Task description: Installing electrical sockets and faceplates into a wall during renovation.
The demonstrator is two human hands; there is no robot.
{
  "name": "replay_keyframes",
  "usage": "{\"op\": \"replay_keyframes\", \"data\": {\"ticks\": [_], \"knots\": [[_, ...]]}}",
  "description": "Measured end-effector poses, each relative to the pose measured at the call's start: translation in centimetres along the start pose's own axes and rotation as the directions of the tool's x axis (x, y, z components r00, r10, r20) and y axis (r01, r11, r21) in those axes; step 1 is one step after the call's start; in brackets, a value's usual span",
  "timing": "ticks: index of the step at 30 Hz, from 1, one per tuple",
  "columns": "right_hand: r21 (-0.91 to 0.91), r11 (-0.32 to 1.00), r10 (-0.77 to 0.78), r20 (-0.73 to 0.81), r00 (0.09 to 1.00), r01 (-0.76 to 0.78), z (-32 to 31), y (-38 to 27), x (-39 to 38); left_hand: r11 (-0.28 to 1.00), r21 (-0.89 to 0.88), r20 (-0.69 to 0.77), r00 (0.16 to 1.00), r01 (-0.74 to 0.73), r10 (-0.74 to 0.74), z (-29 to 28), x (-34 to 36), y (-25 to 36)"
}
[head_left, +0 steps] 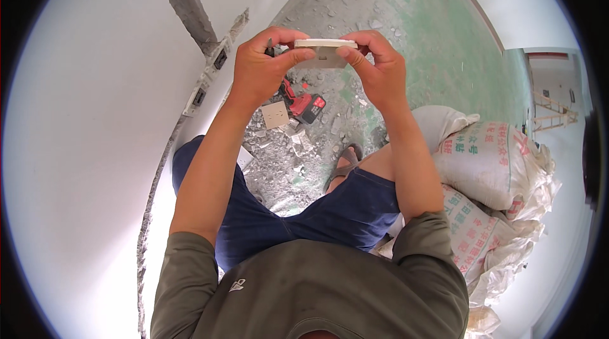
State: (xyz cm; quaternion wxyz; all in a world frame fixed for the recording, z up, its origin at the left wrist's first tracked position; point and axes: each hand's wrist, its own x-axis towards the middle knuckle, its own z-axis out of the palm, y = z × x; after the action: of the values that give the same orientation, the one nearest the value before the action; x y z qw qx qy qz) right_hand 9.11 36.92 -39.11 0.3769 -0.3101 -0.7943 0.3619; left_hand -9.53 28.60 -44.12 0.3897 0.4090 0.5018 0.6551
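Observation:
In front of me, a pale square wall plate [325,58] is held up, tilted so its white edge shows on top and a small slot shows in its face. My left hand [263,66] pinches its left side between thumb and fingers. On the right side, my right hand [379,66] grips it the same way. A small dark object shows in the gap between my left thumb and forefinger; whether the hand touches it, I cannot tell. Below on the floor lies a red and black cordless drill [304,104], partly hidden by my left hand.
Beside the drill lies a cream socket plate [275,115]; a white socket plate [245,158] is near my left knee. Wall boxes [199,97] sit in a chased groove at left. Rubble [279,174] covers the floor. Stuffed white sacks [479,161] are piled right; a ladder [553,112] stands far right.

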Motion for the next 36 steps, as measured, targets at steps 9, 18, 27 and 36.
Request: {"op": "replay_keyframes", "data": {"ticks": [9,18,27,36], "knots": [[-0.100,0.995,-0.016,0.040,0.999,0.020,0.6,-0.2,0.0,0.997,0.072,0.055,0.998,0.025,-0.029,0.6,-0.4,0.5],[0.231,0.897,0.370,0.077,0.926,-0.377,0.4,1.6,0.2,0.965,-0.073,0.219,0.948,0.250,-0.229,-0.9,0.3,1.4],[0.595,0.333,0.680,0.386,0.624,-0.731,1.2,1.9,0.6,0.715,-0.388,0.505,0.783,0.582,-0.363,-1.0,0.2,0.2],[0.611,0.224,0.695,0.446,0.564,-0.759,1.5,1.4,0.5,0.769,-0.399,0.402,0.848,0.501,-0.344,-0.3,0.0,0.8]]}}
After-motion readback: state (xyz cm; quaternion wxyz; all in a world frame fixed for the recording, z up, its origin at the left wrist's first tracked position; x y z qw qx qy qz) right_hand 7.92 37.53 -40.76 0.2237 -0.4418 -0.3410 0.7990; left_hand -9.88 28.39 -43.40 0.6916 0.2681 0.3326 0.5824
